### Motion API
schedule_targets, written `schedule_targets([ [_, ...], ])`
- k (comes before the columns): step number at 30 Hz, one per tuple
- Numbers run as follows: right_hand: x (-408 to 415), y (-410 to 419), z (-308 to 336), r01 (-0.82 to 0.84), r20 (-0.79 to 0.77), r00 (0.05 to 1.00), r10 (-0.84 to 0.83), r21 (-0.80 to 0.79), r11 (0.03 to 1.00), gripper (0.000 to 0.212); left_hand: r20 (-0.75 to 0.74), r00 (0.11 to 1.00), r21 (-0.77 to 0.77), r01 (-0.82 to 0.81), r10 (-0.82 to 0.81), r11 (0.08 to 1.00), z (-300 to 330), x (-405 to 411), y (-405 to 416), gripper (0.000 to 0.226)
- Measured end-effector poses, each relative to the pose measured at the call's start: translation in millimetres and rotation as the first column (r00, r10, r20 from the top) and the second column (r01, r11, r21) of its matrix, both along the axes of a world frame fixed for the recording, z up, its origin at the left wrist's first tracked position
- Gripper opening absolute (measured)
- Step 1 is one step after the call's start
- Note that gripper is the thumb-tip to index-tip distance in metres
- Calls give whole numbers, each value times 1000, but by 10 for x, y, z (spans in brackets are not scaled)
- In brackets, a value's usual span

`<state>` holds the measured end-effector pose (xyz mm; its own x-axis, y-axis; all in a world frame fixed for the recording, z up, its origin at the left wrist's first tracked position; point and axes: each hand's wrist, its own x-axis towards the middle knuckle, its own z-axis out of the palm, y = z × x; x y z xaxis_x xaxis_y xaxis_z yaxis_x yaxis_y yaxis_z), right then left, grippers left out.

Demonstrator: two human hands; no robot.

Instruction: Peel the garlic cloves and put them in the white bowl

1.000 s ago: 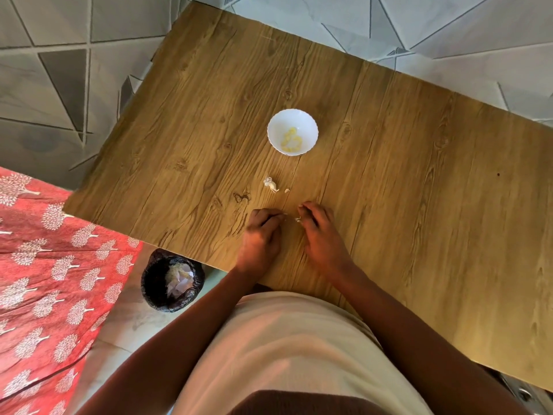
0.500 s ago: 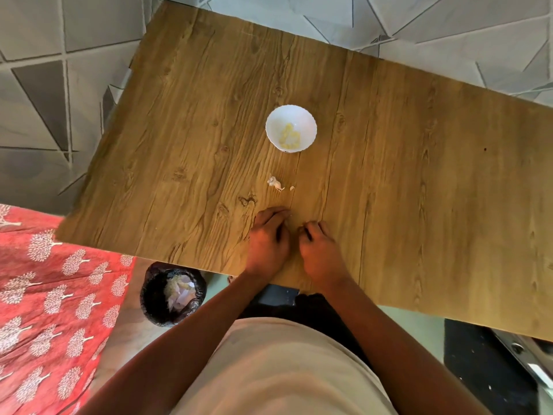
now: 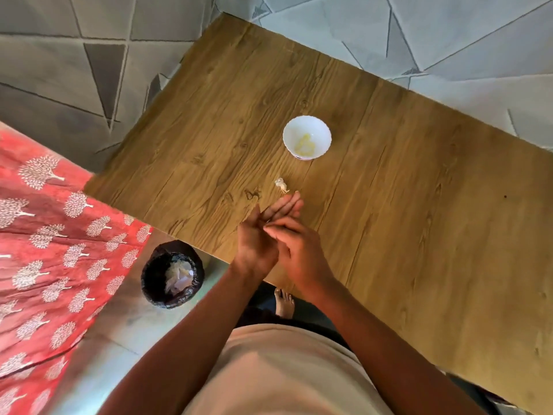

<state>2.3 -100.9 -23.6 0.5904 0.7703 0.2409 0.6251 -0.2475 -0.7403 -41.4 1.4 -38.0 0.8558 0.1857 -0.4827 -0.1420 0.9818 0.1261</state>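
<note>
Both hands have lifted off the table [image 3: 404,205]. Left hand [image 3: 263,235] lies flat, palm up; right hand [image 3: 296,250] fingertips touch it, grip unclear. White bowl [image 3: 307,137] sits at 12 o'clock.

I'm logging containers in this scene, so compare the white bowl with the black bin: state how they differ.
The white bowl stands on the wooden table; the black bin stands on the floor beside the table's near edge. The bowl is white and shallow with a scalloped rim; the bin is dark and looks deeper and larger. The bowl holds pale yellow peeled cloves; the bin holds whitish scraps. Both are round, open-topped and upright.
</note>
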Motion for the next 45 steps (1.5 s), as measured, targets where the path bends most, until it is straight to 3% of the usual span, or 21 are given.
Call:
schedule_targets([
  [6,-233,162,94,-203,77,976,202,3,979,42,155,959,-39,-234,237,971,-36,-388,89,74],
  [14,-786,714,127,-309,177,939,293,67,949,11,154,894,-23,-422,420,907,-127,-1171,488,72],
  [24,-1994,1838,-499,-444,-53,895,442,-45,895,17,25,822,-82,-566,570,820,-816,-2476,1423,71],
  [30,-2493,2484,-1966,-543,-137,838,528,-114,832,23,-261,732,-19,-656,630,754,-2295,-2983,1999,67],
  [36,-2738,2827,-4101,-747,-204,665,719,-191,637,48,-518,601,-3,-713,609,701,-4319,-3252,2426,77],
  [40,-2705,3060,-5470,-702,-218,712,667,-244,669,42,-619,505,-20,-775,602,631,-5629,-3345,2619,73],
  [41,-2736,3108,-5682,-715,-233,699,676,-245,655,39,-652,503,-15,-757,568,653,-5843,-3365,2649,70],
  [45,-2833,3163,-6433,-846,-402,529,747,-316,429,40,-685,547,-36,-686,482,727,-6385,-3461,2660,77],
])
